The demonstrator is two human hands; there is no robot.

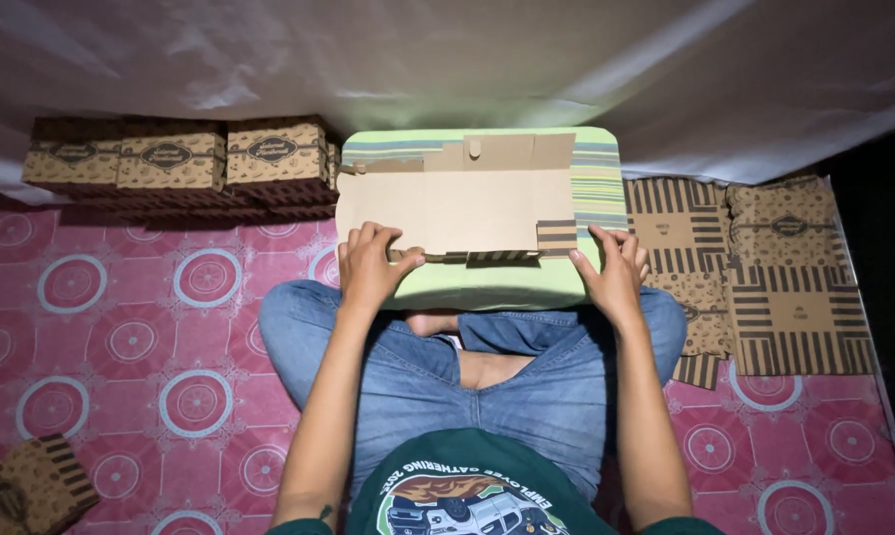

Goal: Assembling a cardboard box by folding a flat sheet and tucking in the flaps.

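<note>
A flat, unfolded brown cardboard box blank (447,206) lies plain side up on a green striped lap tray (596,183) resting over my crossed legs. My left hand (370,263) presses on the blank's near left edge, fingers bent over a folded striped flap. My right hand (614,266) grips the near right side of the blank and tray edge, beside a small striped flap (556,236).
Assembled patterned brown boxes (175,157) are stacked in a row at the back left. A pile of flat striped box blanks (764,267) lies to my right. Another box (31,485) sits at the lower left. I sit on a pink circle-patterned mat (130,337); white sheeting (467,59) hangs behind.
</note>
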